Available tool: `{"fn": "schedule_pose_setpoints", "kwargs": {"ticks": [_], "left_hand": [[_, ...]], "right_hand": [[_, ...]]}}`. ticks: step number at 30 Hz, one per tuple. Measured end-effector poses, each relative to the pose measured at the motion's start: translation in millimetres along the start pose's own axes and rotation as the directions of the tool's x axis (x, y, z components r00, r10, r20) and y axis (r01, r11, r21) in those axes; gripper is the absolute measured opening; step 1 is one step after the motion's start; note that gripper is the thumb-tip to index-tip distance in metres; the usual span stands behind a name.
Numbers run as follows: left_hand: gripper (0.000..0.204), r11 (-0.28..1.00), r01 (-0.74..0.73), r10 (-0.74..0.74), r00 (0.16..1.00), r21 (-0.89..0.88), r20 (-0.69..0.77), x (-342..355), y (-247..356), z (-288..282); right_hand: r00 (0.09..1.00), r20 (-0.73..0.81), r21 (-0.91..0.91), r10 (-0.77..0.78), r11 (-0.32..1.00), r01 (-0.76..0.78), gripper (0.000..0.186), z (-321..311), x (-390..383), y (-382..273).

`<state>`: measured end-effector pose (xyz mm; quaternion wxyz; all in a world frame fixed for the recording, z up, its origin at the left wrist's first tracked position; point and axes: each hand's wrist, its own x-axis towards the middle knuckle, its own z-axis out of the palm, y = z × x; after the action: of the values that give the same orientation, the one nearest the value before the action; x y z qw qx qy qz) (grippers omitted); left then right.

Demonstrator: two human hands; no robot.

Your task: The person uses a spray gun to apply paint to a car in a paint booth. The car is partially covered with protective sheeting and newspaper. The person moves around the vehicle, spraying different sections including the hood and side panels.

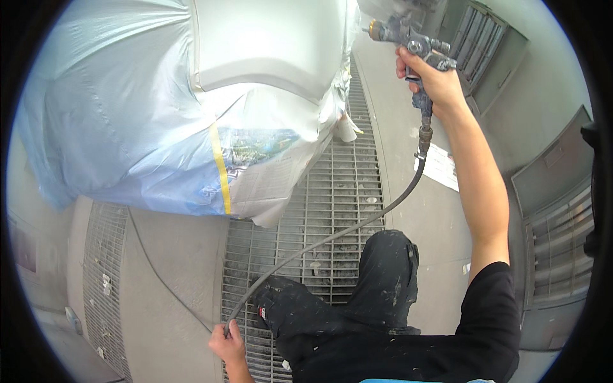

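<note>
The right hand [437,80] is closed around the grip of a spray gun [401,30], fingers curled at the front; whether they squeeze the trigger I cannot tell. The gun is held up, its nozzle turned left, toward and just beside the right edge of a pale panel [268,45]. The left hand [228,345], low down, is closed in a fist around the hose [357,225]. From the gun's base the hose bends down and slants across, above the grate [332,185] and past the left knee, to that fist. A thin line [153,257] runs from near the fist over the floor [172,262] to the lower edge of a plastic sheet [134,121].

The sheet drapes along the panel's left side and below it, with yellow tape [220,169] down it and paper [262,198] hanging to the tape's right. A white sheet of paper [438,167] lies on the floor beyond the grate's right edge. A second grate [105,268] runs along the floor's left edge, scraps [106,283] on it.
</note>
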<state>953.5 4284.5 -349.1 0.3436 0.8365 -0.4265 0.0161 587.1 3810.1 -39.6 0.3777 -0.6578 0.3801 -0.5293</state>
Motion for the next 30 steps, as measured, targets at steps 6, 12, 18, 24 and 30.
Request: {"fn": "schedule_pose_setpoints", "kwargs": {"ticks": [6, 12, 18, 24, 30], "left_hand": [[0.032, 0.999, -0.044, 0.045, 0.997, 0.013, -0.057, -2, 14, 2], [0.033, 0.999, 0.051, -0.05, 0.999, 0.011, -0.02, -10, -1, -1], [0.034, 0.999, 0.001, -0.002, 1.0, -0.051, -0.018, -13, -32, -2], [0.034, 0.998, -0.03, 0.03, 1.0, -0.058, -0.002, -21, -46, 3], [0.035, 0.991, -0.024, 0.016, 0.998, -0.133, -0.065, -6, -17, 11]], "right_hand": [[0.983, -0.176, -0.018, 0.043, 0.999, -0.047, 0.014, -14, 46, 30], [0.983, -0.162, -0.03, -0.082, 0.996, 0.078, 0.018, 17, 62, -21], [0.989, -0.128, -0.001, -0.077, 0.997, 0.078, 0.011, 62, -21, -118], [0.982, 0.045, 0.004, -0.182, 0.983, 0.182, 0.011, 117, -69, -182], [0.936, 0.206, -0.018, -0.287, 0.955, 0.296, 0.016, 109, -25, -194]]}}
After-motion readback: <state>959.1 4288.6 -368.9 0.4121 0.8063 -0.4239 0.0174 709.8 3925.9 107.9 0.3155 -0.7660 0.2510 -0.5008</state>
